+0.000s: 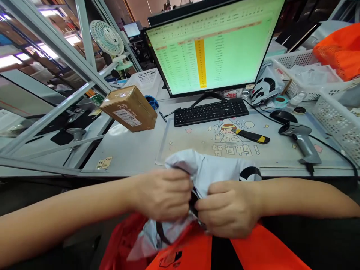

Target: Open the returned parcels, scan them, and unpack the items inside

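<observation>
A white plastic mailing bag (216, 168) with black print is bunched up at the desk's front edge. My left hand (165, 195) is closed in a fist round one side of it. My right hand (230, 208) grips the other side, close beside the left. Between the two fists a dark gap shows in the plastic; what is inside cannot be made out. A loose, partly see-through part of the bag hangs below my left hand, over orange and red fabric (191, 247). The hands are slightly blurred.
On the desk are a brown cardboard box (129, 108), a keyboard (210, 111), a utility knife (253, 137), a corded barcode scanner (300, 140) and a mouse (283, 116). Behind stands a monitor (180, 71). White baskets (337, 120) line the right; a metal frame (64, 101) borders the left.
</observation>
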Motion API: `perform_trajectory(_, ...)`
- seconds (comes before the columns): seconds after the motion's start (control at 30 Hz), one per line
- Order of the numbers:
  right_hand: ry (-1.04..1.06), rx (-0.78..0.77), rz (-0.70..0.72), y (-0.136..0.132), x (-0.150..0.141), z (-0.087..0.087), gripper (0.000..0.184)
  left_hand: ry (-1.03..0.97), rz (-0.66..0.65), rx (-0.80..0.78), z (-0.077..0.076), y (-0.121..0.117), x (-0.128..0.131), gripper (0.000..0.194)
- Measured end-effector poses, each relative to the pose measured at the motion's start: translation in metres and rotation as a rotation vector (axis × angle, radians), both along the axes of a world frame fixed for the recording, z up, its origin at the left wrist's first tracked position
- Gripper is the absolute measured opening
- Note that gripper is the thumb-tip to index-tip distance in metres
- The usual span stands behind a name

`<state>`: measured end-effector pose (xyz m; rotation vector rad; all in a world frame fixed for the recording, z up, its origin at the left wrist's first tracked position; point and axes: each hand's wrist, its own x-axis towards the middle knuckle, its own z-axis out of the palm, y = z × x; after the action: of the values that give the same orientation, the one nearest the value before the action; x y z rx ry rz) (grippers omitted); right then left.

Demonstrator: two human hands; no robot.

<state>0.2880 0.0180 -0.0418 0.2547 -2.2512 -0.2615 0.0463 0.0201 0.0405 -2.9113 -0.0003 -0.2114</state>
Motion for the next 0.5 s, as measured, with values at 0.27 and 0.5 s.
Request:
perform_trajectory(0.27,-0.243,-0.071,-0.252,-0.001,-0.015,-0.001,0.038,0.04,-0.083,-0.217,-0.017,-0.016,0.004,0.022)
perform_trajectory(0.5,-0.375,-0.122,-0.153,-0.008,0.04,0.02,0.042,-0.059,0.156,-0.197,-0.014,-0.055,-0.034,0.042)
